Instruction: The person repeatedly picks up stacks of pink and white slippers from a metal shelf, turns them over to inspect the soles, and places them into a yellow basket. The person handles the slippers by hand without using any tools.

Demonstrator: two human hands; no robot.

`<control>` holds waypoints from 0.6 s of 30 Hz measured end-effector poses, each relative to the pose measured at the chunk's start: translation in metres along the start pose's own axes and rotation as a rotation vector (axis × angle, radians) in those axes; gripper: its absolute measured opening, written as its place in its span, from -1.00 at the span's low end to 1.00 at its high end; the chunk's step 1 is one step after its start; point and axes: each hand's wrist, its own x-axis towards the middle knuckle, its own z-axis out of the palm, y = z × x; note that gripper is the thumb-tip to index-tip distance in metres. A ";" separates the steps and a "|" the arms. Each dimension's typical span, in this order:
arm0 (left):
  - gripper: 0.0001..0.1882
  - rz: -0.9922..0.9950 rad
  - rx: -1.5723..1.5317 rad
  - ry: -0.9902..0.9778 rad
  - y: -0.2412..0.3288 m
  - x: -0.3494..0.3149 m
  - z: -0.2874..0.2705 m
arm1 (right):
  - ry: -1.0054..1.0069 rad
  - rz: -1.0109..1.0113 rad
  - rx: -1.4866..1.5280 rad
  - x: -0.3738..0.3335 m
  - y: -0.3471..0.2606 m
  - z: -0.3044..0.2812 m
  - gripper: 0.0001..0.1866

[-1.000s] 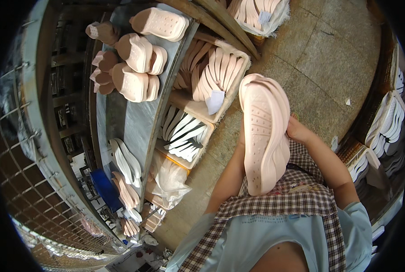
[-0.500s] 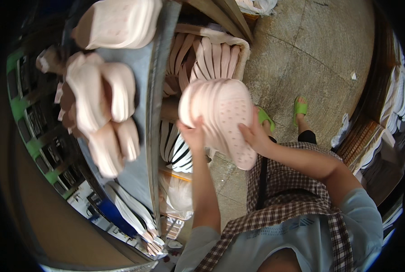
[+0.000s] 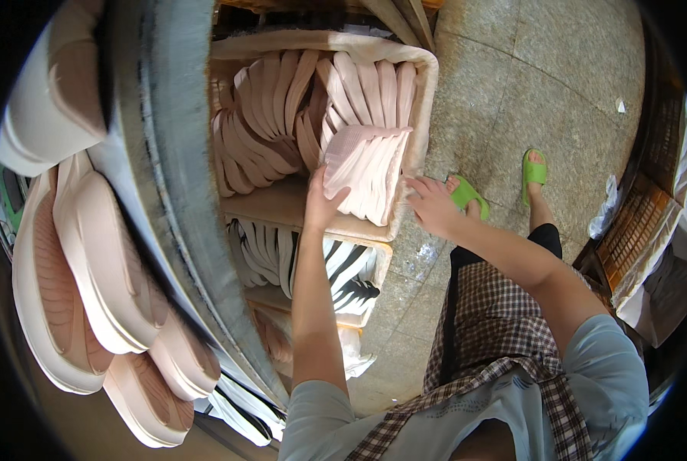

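Observation:
A stack of pale pink shoe soles (image 3: pixel 368 173) sits upright in a cloth-lined crate (image 3: pixel 428 96), beside more pink soles (image 3: pixel 270 96). My left hand (image 3: pixel 326 201) grips the near left end of this stack, its thumb over the patterned face of the front sole and its other fingers partly hidden along the side. Just off the crate's right rim, my right hand (image 3: pixel 433 206) is open and holds nothing, with its fingers stretched toward the stack.
At the left, several pale pink soles (image 3: pixel 101 261) rest by a grey metal edge (image 3: pixel 174 154). A nearer crate holds black-and-white soles (image 3: pixel 347 269). To the right are the tiled floor (image 3: pixel 505 84), my green sandals (image 3: pixel 534 173) and an orange-brown crate (image 3: pixel 628 246).
The stack of soles, held in both hands before, has gone down into the lined crate. My right hand has let go. The view has shifted, showing more of the crate.

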 end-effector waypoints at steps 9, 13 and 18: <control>-0.38 -0.045 -0.466 -0.021 -0.034 0.045 0.014 | -0.100 0.093 0.145 -0.105 0.018 -0.031 -0.82; -0.30 0.011 -0.276 -0.009 -0.024 0.031 0.003 | -0.129 0.106 0.235 -0.138 0.028 -0.060 -0.84; -0.28 0.010 0.133 0.205 0.103 -0.052 0.016 | -0.217 0.269 0.129 -0.148 0.033 -0.123 -0.78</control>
